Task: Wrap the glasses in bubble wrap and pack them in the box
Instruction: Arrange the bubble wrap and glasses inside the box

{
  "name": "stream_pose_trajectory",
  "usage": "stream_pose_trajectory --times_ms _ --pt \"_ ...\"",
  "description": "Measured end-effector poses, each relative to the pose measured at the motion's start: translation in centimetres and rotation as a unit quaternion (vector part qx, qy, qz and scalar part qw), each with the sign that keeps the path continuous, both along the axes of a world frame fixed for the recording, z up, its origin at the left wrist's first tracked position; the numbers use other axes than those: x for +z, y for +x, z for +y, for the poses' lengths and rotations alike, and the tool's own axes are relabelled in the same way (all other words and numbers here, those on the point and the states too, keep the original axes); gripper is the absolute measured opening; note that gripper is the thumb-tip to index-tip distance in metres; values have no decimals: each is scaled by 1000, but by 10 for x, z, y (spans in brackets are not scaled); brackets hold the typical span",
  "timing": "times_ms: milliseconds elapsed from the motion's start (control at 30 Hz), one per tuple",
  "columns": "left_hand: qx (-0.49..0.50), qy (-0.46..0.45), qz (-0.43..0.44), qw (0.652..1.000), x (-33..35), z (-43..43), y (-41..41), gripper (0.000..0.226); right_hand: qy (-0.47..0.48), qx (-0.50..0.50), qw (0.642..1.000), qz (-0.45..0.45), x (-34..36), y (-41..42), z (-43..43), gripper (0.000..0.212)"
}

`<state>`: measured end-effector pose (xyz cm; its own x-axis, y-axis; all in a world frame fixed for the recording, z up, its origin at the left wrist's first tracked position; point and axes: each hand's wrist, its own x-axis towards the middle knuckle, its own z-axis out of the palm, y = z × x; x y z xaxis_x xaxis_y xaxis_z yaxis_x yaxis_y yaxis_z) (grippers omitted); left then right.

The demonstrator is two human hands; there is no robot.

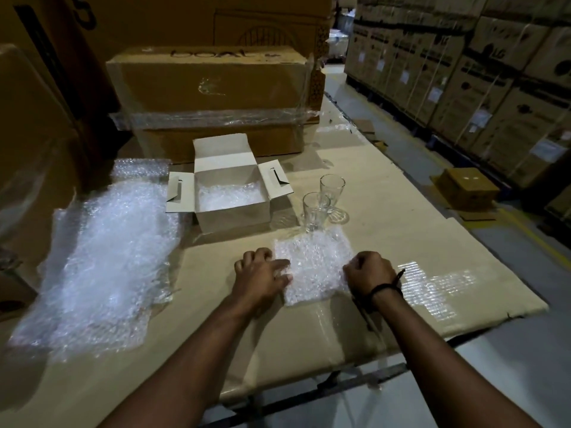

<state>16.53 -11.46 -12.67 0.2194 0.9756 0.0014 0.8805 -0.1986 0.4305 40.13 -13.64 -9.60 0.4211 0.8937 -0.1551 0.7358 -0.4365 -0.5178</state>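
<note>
A small bubble wrap sheet (pixel 312 267) lies flat on the cardboard work surface (pixel 401 230), near the middle of the scene; the left hand (pixel 262 271) is at its left edge with fingers curled, thumb and fingertips pinching the wrap; the right hand (pixel 369 271) is at its right edge, clenched over that edge with knuckles up; a black cord (pixel 383 288) circles the right wrist.

Two empty glasses stand upright just beyond the sheet's far edge, apart from both hands; the near glass (pixel 315 211) is just beside the sheet; the far glass (pixel 332 188) is behind it and slightly right; the two stand close together.

The white box (pixel 231 217) sits open to the left of the glasses, flaps spread, with bubble wrap lining (pixel 228 196) on its floor; no glass is visible inside.

A large bubble wrap sheet (pixel 102 257) is spread on the left side of the surface; a taped brown carton (pixel 210 97) stands behind the box; stacked cartons (pixel 494 72) line the far right; a small carton (pixel 468 186) sits on the floor at right.
</note>
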Motion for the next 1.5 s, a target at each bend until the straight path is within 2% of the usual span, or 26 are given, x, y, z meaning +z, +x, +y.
stream_pose_trajectory --times_ms 33,100,200,267,367,433,500,567,633,733,833,967,1067,1133,1167,1233,1300,1333,1400,1500 --pt "-4 1 12 1000 0 0 1 42 -10 4 1000 -26 -1 2 1 16" --pt "6 22 9 1000 1 1 4 45 7 16 997 -72 -3 8 5 31" --pt "96 75 20 992 4 1 11 51 24 17 993 -113 3 11 16 52" --pt "164 65 65 982 8 0 18 52 -7 37 989 -143 7 9 27 57" --pt "176 25 97 979 9 3 27 45 -64 60 986 -139 6 5 41 53" --pt "180 5 39 983 10 6 31 28 -75 58 989 -114 5 3 46 39" --pt "194 -8 -70 979 12 8 32 10 -66 74 991 -91 5 2 48 25" --pt "204 -24 -219 954 14 5 31 13 -44 104 992 -50 4 2 47 16" --pt "227 -25 -321 919 20 1 26 17 0 126 992 20 1 2 45 12" --pt "278 2 -387 879 29 -3 9 23 74 136 979 133 2 -8 35 23" --pt "299 49 -398 866 35 -5 -18 30 136 130 958 216 5 -33 24 31" --pt "279 106 -377 877 41 7 -53 31 187 198 919 286 9 -69 31 24" --pt "279 104 -357 885 54 32 -78 54 188 260 918 232 22 -96 63 51" --pt "259 105 -272 921 62 49 -95 55 183 250 925 221 30 -113 91 68" --pt "248 103 -220 938 63 58 -103 50 175 244 931 210 33 -121 105 69" --pt "239 79 -130 959 62 73 -114 38 156 245 941 175 36 -133 129 50" --pt "238 45 -88 966 60 83 -120 24 162 263 944 117 36 -145 145 18" --pt "238 35 -68 968 60 86 -121 23 176 277 942 75 34 -149 151 12" --pt "234 43 -29 971 60 92 -124 24 188 293 937 21 24 -152 159 13" --pt "204 94 36 974 56 96 -129 26 151 270 951 -19 13 -155 164 19"
